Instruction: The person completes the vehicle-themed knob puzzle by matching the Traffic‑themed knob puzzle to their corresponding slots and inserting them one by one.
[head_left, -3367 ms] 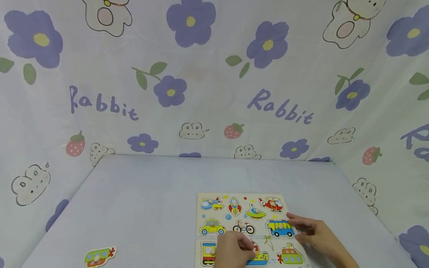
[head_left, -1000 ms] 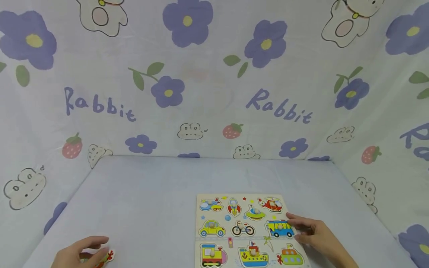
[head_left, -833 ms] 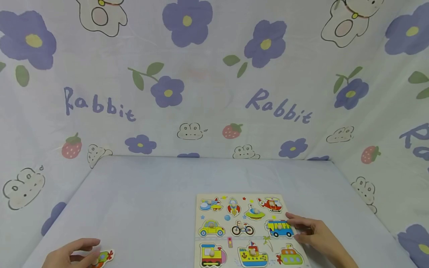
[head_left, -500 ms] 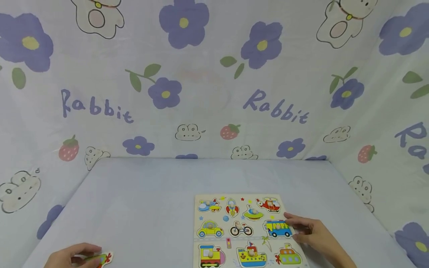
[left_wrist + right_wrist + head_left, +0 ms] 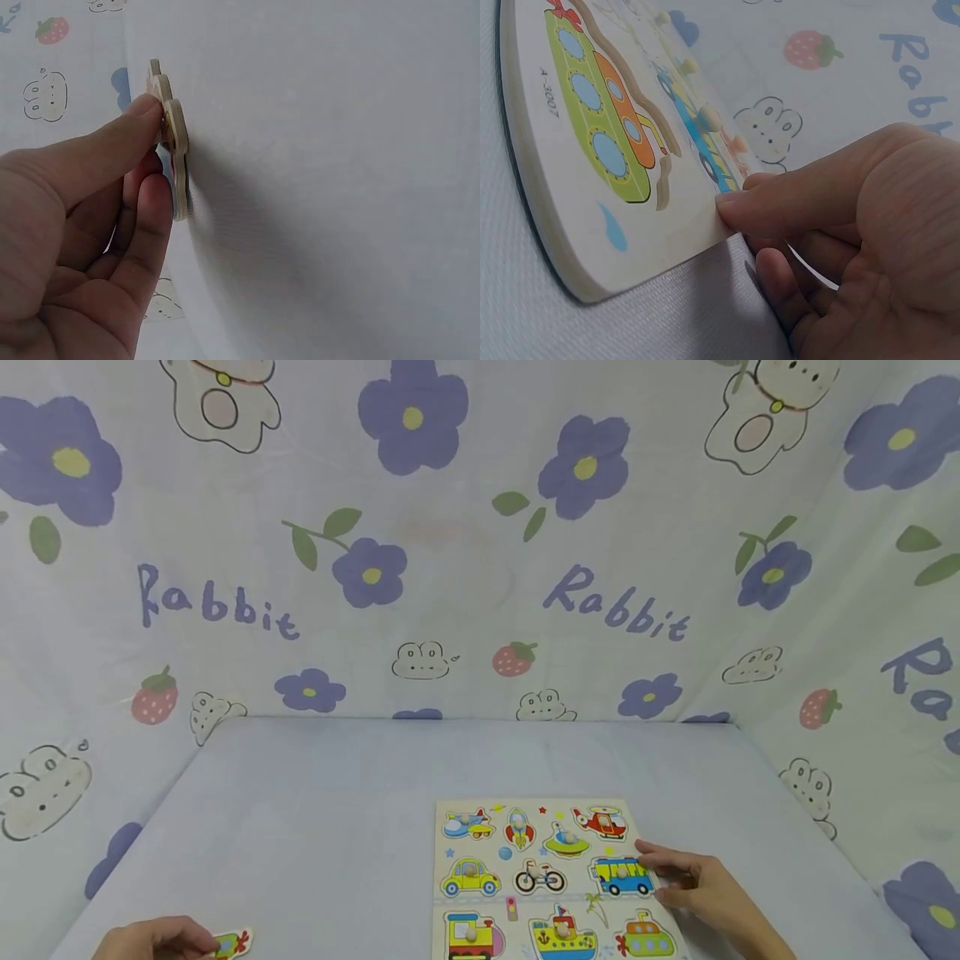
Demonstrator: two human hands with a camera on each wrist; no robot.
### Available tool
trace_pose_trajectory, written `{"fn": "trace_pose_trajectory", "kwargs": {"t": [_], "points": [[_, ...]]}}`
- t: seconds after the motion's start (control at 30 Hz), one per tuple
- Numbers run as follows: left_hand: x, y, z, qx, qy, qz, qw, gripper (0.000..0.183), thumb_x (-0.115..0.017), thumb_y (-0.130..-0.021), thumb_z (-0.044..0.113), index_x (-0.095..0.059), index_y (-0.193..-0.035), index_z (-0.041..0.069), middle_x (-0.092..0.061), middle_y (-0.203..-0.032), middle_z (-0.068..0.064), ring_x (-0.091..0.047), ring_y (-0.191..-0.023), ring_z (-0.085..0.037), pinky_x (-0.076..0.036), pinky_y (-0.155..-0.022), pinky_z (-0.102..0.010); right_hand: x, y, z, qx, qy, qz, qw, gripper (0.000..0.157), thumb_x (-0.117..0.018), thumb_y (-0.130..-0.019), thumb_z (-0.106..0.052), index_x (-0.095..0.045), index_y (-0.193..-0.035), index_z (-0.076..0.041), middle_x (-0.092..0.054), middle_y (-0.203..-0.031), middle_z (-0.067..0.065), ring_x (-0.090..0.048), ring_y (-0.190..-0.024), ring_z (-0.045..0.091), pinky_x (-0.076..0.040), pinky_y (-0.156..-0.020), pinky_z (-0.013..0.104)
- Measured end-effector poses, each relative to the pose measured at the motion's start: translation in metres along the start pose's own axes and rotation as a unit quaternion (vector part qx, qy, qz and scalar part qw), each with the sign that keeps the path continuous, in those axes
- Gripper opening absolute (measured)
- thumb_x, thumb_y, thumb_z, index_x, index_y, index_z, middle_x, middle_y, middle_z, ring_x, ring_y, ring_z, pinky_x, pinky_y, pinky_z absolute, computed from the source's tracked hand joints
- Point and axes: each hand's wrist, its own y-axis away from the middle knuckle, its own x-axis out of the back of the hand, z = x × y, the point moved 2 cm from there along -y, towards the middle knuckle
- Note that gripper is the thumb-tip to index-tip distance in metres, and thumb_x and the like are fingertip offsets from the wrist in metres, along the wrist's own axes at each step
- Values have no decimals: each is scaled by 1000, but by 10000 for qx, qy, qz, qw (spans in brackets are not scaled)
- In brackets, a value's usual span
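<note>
At the lower left of the head view, my left hand (image 5: 157, 937) pinches a wooden submarine puzzle piece (image 5: 234, 944), its tail sticking out past the fingers. The left wrist view shows this piece (image 5: 178, 131) edge-on, tilted up close to the tabletop, between thumb and fingers. My right hand (image 5: 705, 885) grips the right edge of the puzzle board (image 5: 577, 878), the thumb on top in the right wrist view. A submarine-shaped recess (image 5: 600, 112) with a printed picture lies in the board near that hand.
Several knobbed pieces sit in the board, among them a train (image 5: 472, 937), a ship (image 5: 564, 937), a bus (image 5: 622, 877) and a car (image 5: 470, 878). A patterned fabric wall (image 5: 465, 527) stands behind the pale tabletop (image 5: 330, 827).
My left hand has gone from the ship piece on the board to the submarine piece at the left and pinched it. My right hand has stayed on the board's edge.
</note>
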Motion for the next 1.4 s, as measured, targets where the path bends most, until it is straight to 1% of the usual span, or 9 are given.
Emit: {"fn": "trace_pose_trajectory", "kwargs": {"t": [0.07,0.17,0.23,0.37,0.5,0.63,0.97,1.27,1.4], "points": [[0,0,5,94,-191,195,9996,17,-82,-80,20,-73,-88,8,-68,-76,2,-63,-66,-12,-51,-59,-25,-1,0,1,42,-4,-36,10000,40,-76,-77,2,-73,-115,-8,-52,-143,6,-56,-110,23,-50,-79,33],[-1,-3,19,524,-391,615,9960,18,-86,-75,22,-74,-84,12,-69,-77,4,-63,-68,-12,-50,-60,-23,-1,0,2,9,6,-5,10000,40,-76,-76,3,-73,-114,-9,-52,-143,6,-56,-108,23,-50,-78,33],[-2,-5,31,506,-434,882,9939,19,-87,-73,24,-74,-83,15,-70,-78,5,-65,-70,-11,-51,-62,-24,-1,0,2,-23,41,18,10000,40,-76,-76,3,-73,-114,-9,-53,-142,5,-56,-106,22,-50,-78,33],[-2,-10,60,-423,-536,1463,9869,19,-89,-70,22,-74,-81,23,-70,-77,13,-65,-69,-6,-53,-63,-24,-1,0,0,-27,57,-3,10000,40,-75,-77,3,-73,-115,-9,-52,-143,5,-55,-107,22,-48,-78,32],[-3,-16,88,-1483,-495,1819,9708,21,-89,-71,19,-73,-81,27,-67,-72,18,-64,-66,-5,-52,-60,-22,0,0,-2,21,19,-25,10000,41,-75,-77,3,-73,-115,-10,-52,-143,3,-55,-108,22,-49,-79,34],[-6,-23,111,-2025,-420,1726,9630,20,-87,-74,17,-73,-82,28,-66,-69,18,-64,-67,-6,-50,-57,-23,0,0,0,-9,-1,11,10000,41,-76,-76,4,-73,-114,-11,-53,-142,0,-55,-107,22,-50,-79,36],[-16,-38,141,-2253,-340,1524,9617,20,-86,-75,16,-72,-80,30,-65,-68,20,-63,-66,-5,-50,-56,-26,1,2,-1,62,9,-32,10000,41,-75,-77,2,-73,-115,-11,-52,-143,-1,-54,-114,23,-49,-81,35],[-44,-53,158,-2721,156,1074,9561,16,-86,-76,20,-72,-81,27,-66,-72,16,-63,-65,-7,-50,-58,-25,1,0,2,67,-12,-65,10000,41,-76,-77,1,-73,-116,-12,-52,-143,-3,-53,-115,23,-50,-82,36],[-58,-63,170,-2760,187,878,9570,15,-85,-77,17,-73,-83,25,-67,-75,16,-63,-66,-7,-51,-59,-26,1,0,3,33,-20,-38,10000,41,-77,-76,1,-73,-115,-12,-52,-143,-2,-54,-112,23,-50,-81,36]]}}
